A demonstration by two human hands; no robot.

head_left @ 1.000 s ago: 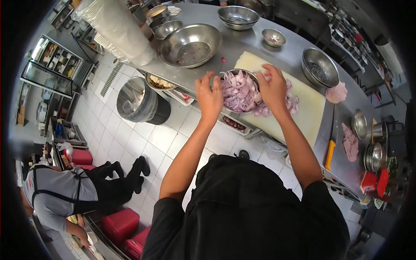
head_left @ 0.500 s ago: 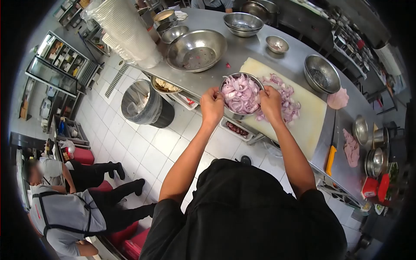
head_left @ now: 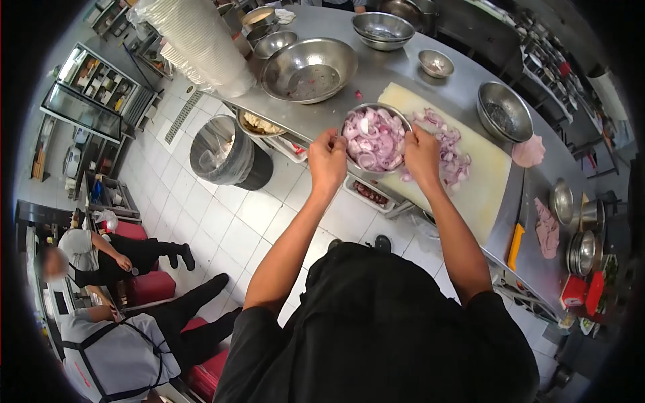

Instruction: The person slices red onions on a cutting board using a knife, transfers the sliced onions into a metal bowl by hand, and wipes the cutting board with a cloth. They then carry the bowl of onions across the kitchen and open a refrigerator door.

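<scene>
Both of my hands grip a metal bowl (head_left: pixel 405 121) by its rim, one on each side. Sliced red onion (head_left: pixel 375 141) fills it, purple and white pieces heaped inside. My left hand (head_left: pixel 328 161) is closed on the left rim, and my right hand (head_left: pixel 422 156) is closed on the right rim. The bowl is held over the table's front edge, beside a pale cutting board (head_left: pixel 480 195). More sliced onion (head_left: pixel 451 158) lies loose on that board, just right of my right hand.
A wide metal bowl (head_left: pixel 309 70) with onion scraps stands back left, near tall stacked containers (head_left: pixel 201 47). A yellow-handled knife (head_left: pixel 516 245) lies right of the board, near a pink cloth (head_left: pixel 546 228). A lined bin (head_left: pixel 232 158) stands on the floor. Two people sit at lower left.
The onion slices in the bowl have shifted and lie differently. My hands keep hold of the rim in nearly the same place. The people at lower left have changed posture.
</scene>
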